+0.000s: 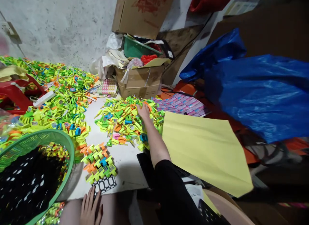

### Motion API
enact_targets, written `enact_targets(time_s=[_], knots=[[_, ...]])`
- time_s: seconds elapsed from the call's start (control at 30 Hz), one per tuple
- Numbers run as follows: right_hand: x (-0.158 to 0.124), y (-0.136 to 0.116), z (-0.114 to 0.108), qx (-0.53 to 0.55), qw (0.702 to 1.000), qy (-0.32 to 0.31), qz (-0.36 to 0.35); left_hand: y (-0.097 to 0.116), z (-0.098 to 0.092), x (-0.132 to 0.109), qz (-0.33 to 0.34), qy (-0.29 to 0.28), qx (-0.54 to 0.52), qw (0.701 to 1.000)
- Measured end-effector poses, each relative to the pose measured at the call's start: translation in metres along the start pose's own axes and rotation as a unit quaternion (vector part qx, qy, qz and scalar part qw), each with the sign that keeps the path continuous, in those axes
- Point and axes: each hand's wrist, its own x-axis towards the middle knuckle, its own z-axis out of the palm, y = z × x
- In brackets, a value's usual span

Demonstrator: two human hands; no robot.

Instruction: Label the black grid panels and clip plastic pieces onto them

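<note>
My left hand (90, 208) lies at the table's near edge with fingers stretched out, its fingertips touching the corner of a black plastic grid frame (106, 183). Rows of small yellow, green, orange and blue plastic toy watches (98, 162) sit in the frame, and its nearest cells are bare. Farther off, my right hand (144, 111) reaches into a loose pile of the same toy watches (123, 118). Its fingertips are partly hidden and small among the pieces, so whether they grip one cannot be made out.
On the left stands a green basket (70, 154) holding black grid frames. A larger heap of watches (48, 105) with a white power strip (44, 98) spreads behind it. A cardboard box (137, 80) stands at the back; yellow paper (205, 147) and blue plastic sheeting (263, 89) are at right.
</note>
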Motion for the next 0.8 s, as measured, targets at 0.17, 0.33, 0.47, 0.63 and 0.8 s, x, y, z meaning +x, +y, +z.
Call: enact_targets(time_s=[0.17, 0.33, 0.47, 0.63, 0.8], knots=[[-0.003, 0.013, 0.024, -0.056, 0.995, 0.064, -0.045, 0.002, -0.002, -0.002, -0.015, -0.037, -0.004, 0.999], [-0.034, 0.02, 0.027, -0.053, 0.992, 0.063, -0.091, 0.004, -0.008, 0.003, -0.01, -0.009, -0.017, 1.0], [-0.069, 0.02, 0.026, -0.056, 0.989, 0.049, -0.126, 0.005, -0.011, 0.008, -0.005, 0.01, -0.029, 1.0], [-0.119, 0.013, 0.023, -0.074, 0.983, 0.038, -0.164, 0.008, -0.017, 0.009, -0.02, -0.002, -0.04, 0.999], [-0.175, -0.001, 0.023, -0.07, 0.971, 0.024, -0.227, 0.013, -0.026, 0.01, -0.03, -0.019, -0.042, 0.998]])
